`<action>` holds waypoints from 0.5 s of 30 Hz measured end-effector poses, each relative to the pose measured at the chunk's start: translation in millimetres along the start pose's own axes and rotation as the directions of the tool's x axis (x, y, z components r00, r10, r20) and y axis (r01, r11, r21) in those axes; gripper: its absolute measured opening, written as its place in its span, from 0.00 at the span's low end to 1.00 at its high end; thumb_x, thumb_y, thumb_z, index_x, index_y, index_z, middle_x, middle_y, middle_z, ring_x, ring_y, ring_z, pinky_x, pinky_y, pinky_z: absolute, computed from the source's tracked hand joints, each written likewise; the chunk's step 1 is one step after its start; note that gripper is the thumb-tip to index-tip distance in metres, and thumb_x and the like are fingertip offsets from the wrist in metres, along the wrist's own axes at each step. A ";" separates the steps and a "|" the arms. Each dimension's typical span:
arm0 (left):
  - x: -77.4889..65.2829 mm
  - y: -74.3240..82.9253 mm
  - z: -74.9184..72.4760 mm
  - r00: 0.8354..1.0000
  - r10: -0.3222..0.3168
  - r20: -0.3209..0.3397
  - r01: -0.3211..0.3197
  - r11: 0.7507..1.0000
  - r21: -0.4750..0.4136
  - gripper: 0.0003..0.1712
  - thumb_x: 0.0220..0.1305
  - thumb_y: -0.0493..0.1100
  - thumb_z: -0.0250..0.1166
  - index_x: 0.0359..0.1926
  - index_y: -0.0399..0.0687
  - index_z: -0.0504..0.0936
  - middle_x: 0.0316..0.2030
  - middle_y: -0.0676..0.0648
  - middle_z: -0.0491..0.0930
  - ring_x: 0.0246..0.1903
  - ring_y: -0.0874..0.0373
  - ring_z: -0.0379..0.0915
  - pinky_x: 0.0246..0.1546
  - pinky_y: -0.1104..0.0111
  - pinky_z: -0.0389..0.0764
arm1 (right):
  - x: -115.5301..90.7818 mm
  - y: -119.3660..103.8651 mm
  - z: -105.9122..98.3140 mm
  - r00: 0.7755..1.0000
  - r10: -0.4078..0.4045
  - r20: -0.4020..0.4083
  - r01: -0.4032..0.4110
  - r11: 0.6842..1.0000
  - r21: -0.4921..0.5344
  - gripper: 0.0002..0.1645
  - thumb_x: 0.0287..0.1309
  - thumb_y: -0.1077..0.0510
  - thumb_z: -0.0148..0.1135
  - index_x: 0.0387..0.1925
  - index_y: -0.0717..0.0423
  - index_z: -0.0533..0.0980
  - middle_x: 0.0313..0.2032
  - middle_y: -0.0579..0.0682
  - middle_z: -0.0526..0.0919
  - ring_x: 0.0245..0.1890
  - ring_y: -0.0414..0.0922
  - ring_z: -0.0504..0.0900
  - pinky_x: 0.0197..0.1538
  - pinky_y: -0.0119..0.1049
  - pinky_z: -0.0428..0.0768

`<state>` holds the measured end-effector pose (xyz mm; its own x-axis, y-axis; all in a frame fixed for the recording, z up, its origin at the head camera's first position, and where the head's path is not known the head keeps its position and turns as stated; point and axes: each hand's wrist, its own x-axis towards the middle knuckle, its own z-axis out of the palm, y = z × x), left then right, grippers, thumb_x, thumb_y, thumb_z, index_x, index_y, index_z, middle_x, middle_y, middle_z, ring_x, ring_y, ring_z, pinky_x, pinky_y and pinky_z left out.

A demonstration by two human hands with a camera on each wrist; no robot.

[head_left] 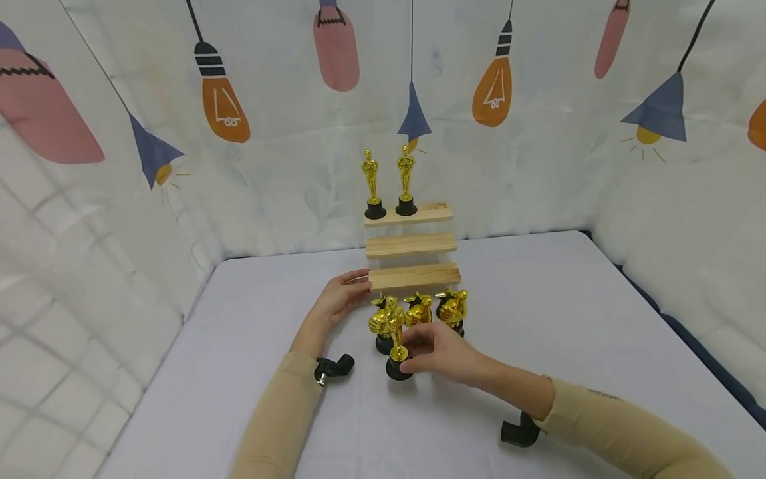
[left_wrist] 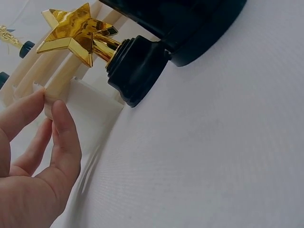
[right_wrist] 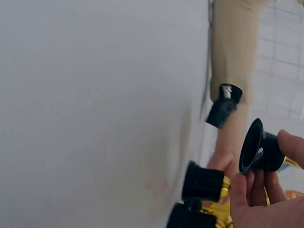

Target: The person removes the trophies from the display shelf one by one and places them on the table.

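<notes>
Gold-and-black statuette [head_left: 397,334], on the near side of the trophies [head_left: 420,313] (underside showing), gripped in the curled right hand [head_left: 445,352]; the left hand [head_left: 342,298] pinches the lowest shelf [head_left: 415,275] at its left end

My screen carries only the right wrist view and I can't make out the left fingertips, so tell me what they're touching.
Observer: The left hand pinches the left end of the lowest shelf.
Operator: Report anything standing higher up.
Observer: A pair of figures stands on the top shelf.
Operator: Now identify what the right hand holds; I see mostly its black base.
Observer: From the head view, it's a gold human figure.
</notes>
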<state>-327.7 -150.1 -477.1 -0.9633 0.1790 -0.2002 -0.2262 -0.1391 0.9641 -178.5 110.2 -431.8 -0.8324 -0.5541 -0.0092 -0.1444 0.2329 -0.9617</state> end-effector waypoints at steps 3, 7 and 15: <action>-0.3 0.2 0.1 1.000 0.003 -0.001 -0.003 1.000 0.005 0.30 0.69 0.31 0.67 0.70 0.35 0.72 0.58 0.37 0.76 0.44 0.56 0.82 0.46 0.67 0.84 | 2.0 6.5 5.1 1.000 0.017 -0.012 -0.017 1.000 -0.006 0.23 0.56 0.60 0.77 0.52 0.64 0.81 0.46 0.49 0.84 0.46 0.48 0.82 0.49 0.33 0.82; -0.3 0.2 0.3 1.000 0.000 0.000 0.000 1.000 0.007 0.30 0.69 0.31 0.67 0.70 0.35 0.72 0.59 0.37 0.76 0.45 0.57 0.82 0.47 0.67 0.84 | 4.2 10.8 9.5 0.999 0.039 -0.019 -0.039 0.999 -0.002 0.24 0.57 0.61 0.77 0.53 0.64 0.80 0.48 0.49 0.83 0.48 0.48 0.82 0.52 0.35 0.82; -0.1 0.4 0.9 1.000 0.001 0.009 -0.001 1.000 0.009 0.30 0.69 0.32 0.67 0.70 0.35 0.72 0.61 0.37 0.75 0.46 0.56 0.81 0.48 0.67 0.84 | 11.9 22.2 17.3 0.996 0.086 -0.014 -0.087 0.996 -0.012 0.23 0.55 0.62 0.77 0.52 0.65 0.80 0.43 0.48 0.84 0.44 0.44 0.82 0.49 0.36 0.83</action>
<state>-327.6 -149.3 -476.5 -0.9620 0.1881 -0.1979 -0.2243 -0.1308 0.9657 -182.3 95.0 -458.0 -0.8493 -0.5205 -0.0883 -0.0783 0.2896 -0.9540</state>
